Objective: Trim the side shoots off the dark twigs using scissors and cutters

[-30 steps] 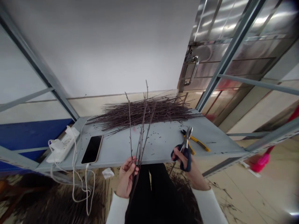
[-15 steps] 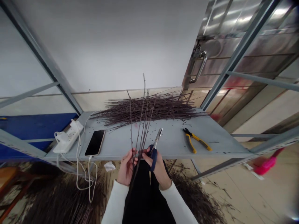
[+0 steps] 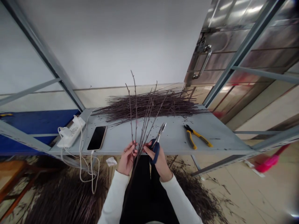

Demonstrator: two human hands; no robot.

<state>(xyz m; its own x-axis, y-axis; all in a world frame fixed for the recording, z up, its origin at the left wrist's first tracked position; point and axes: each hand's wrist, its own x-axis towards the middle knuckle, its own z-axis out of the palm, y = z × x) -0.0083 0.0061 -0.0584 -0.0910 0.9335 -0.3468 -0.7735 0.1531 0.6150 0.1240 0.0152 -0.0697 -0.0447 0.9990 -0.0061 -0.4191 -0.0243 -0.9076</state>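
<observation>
1. A grey table (image 3: 173, 141) carries a pile of twigs (image 3: 158, 107) along its far edge.
2. A twig bunch (image 3: 137, 121) stands upright at the table's near edge.
3. The left hand (image 3: 127, 158) has its grip clamped on the bunch's stems.
4. The right hand (image 3: 160, 160), grip closed around scissors (image 3: 158, 141), sits just beside the stems.
5. Pliers (image 3: 197, 139) lie on the table's right.

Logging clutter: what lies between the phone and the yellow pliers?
Head view: twigs in the left hand and scissors in the right hand, above the speck-strewn shelf.
</observation>
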